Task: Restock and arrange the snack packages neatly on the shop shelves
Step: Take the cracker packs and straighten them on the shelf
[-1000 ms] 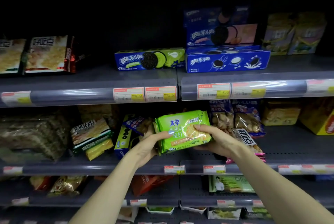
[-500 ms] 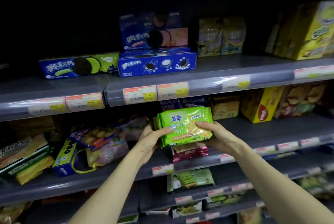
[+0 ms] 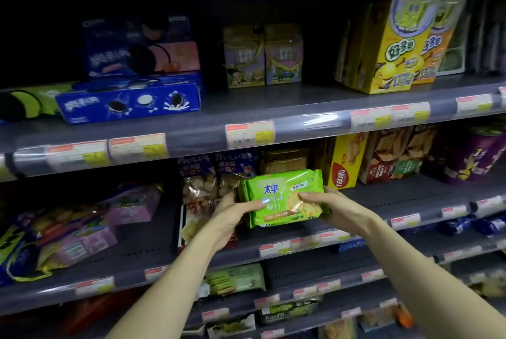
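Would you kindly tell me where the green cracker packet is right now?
In the head view, the green cracker packet is centre frame, held between the left hand and right hand before the second shelf, left of the yellow Nabati box.

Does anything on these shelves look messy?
Yes. The pink packs and bags on the left of the middle shelf lie tipped in a jumble. The blue cookie box above sits crooked. The yellow boxes stand straight.

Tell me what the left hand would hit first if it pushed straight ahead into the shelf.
Probably the dark-topped biscuit bags standing just behind the left hand, which grips the green cracker pack with the right hand. Depth is hard to judge.
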Motion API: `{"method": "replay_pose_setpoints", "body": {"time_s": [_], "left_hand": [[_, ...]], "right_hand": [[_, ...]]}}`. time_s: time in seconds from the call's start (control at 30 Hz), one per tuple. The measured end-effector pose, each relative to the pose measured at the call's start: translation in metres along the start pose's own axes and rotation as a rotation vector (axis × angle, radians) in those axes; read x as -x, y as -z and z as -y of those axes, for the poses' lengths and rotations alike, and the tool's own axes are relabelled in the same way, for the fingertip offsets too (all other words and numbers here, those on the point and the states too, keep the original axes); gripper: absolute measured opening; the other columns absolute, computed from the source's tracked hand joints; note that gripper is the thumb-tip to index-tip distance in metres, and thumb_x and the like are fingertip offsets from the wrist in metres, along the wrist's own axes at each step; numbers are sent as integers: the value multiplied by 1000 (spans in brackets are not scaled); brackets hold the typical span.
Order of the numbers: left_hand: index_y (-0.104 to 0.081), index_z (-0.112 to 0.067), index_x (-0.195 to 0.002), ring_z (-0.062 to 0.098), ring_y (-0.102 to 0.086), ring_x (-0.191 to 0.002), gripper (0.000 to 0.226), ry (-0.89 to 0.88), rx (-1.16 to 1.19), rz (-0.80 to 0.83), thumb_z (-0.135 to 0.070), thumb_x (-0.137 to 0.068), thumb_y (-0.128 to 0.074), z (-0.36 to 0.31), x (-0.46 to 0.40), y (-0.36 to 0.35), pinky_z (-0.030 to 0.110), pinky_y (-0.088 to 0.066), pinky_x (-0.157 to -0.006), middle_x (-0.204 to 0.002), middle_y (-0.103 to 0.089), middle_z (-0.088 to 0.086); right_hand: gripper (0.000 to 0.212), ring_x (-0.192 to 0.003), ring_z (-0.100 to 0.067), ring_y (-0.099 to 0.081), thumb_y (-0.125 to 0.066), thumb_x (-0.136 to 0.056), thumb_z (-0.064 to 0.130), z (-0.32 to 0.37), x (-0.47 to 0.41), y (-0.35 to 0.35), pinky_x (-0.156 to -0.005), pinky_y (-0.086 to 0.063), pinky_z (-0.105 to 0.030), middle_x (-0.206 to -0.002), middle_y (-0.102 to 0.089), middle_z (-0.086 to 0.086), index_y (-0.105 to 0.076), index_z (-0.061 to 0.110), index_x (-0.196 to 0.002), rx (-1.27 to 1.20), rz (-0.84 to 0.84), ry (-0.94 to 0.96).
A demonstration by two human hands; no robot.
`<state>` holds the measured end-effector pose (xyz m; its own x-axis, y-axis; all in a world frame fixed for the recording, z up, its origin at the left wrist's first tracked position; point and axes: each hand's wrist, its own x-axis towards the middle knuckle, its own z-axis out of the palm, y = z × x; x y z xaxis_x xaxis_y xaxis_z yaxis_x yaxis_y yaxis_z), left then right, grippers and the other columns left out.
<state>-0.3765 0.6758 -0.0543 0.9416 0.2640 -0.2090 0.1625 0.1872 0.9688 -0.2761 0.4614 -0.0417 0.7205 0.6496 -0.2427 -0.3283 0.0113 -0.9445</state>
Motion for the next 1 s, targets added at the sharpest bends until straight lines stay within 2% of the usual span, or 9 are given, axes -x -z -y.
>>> {"method": "replay_pose_setpoints", "body": {"time_s": [0.07, 0.17, 0.23, 0.33, 0.5, 0.67, 0.8, 0.9, 1.0], "left_hand": [[-57, -25, -104, 5, -60, -96, 45, 8, -19, 25, -13, -68, -81, 5, -8, -13, 29, -37, -99, -103, -69, -7], [-56, -19, -122, 16, -64, -108, 72, 19, -75, 62, -20, -57, -87, 12, -24, -26, 35, -40, -105, -110, -72, -2], [-56, -22, -116, 13, -62, -105, 56, 26, -69, 35, -12, -68, -82, 15, -31, -37, 29, -38, -99, -107, -71, -3], [-52, -30, -104, 5, -59, -95, 46, 37, -50, 53, -7, -74, -78, 18, -40, -50, 26, -34, -93, -101, -67, -8], [-47, -24, -137, 18, -58, -118, 123, 28, -168, 44, -46, -26, -95, 31, -60, -55, 41, -36, -111, -122, -66, -2], [-40, -26, -143, 16, -52, -125, 119, 28, -239, -18, -37, -37, -93, 37, -74, -53, 40, -34, -113, -135, -57, -4], [-42, -32, -140, 16, -57, -119, 110, 27, -280, -17, -36, -41, -91, 38, -89, -51, 42, -39, -109, -128, -63, -6], [-37, -30, -143, 15, -57, -118, 95, 3, -327, -40, -18, -63, -86, 39, -98, -53, 40, -40, -109, -129, -61, -5], [-41, -30, -140, 14, -58, -116, 77, -27, -344, -35, -4, -77, -76, 39, -105, -55, 35, -42, -105, -126, -62, -4]], "right_hand": [[35, -91, -21, -69, -68, -81, 8, -1, 0, 22, -82, -53, -31, -99, -73, -10, -57, -2, -112, -18, -12, -30], [66, -103, -22, -68, -79, -74, 14, -9, -9, 51, -89, -51, -33, -113, -70, -9, -48, 4, -132, -5, -3, -51], [75, -111, -23, -64, -83, -68, 18, -12, -14, 65, -102, -44, -39, -118, -68, -9, -48, 6, -133, 13, 18, -57], [63, -107, -22, -66, -78, -73, 14, -14, -18, 79, -99, -45, -35, -115, -70, -10, -50, 4, -129, 27, 12, -49], [61, -107, -20, -66, -77, -72, 16, -18, -30, 100, -101, -44, -34, -114, -70, -8, -53, 5, -126, 134, 22, -44], [59, -101, -10, -68, -80, -71, 22, -25, -47, 102, -86, -49, -20, -108, -73, 2, -55, 12, -123, 267, 4, -10], [59, -98, -3, -67, -78, -77, 21, -33, -62, 100, -85, -51, -19, -108, -71, 6, -51, 15, -128, 359, -38, 60], [56, -87, 8, -65, -73, -82, 11, -33, -70, 98, -71, -50, -10, -106, -67, 9, -44, 16, -130, 364, -66, 120], [65, -97, 2, -63, -73, -81, 11, -36, -80, 96, -74, -52, -12, -114, -66, 4, -39, 13, -137, 383, -88, 166]]}}
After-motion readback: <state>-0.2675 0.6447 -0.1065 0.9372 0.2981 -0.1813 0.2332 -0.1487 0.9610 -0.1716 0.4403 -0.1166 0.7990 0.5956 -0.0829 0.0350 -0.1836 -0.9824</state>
